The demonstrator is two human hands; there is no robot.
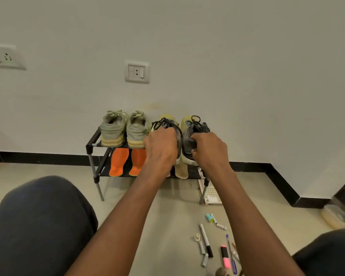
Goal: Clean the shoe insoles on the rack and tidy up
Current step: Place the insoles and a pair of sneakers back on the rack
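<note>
L hand [161, 145] grips left dark shoe [176, 134], R hand [208, 149] grips right one [189, 140] at heel. Prob light, soft uppers; hold by stiff heel.

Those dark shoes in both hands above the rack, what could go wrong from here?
The loose black laces dangle near the yellow shoes behind and might snag on them. Each dark shoe is held in one hand only, the left hand and the right hand, so one could slip onto the beige insole below. The pens on the floor could get knelt on.
</note>
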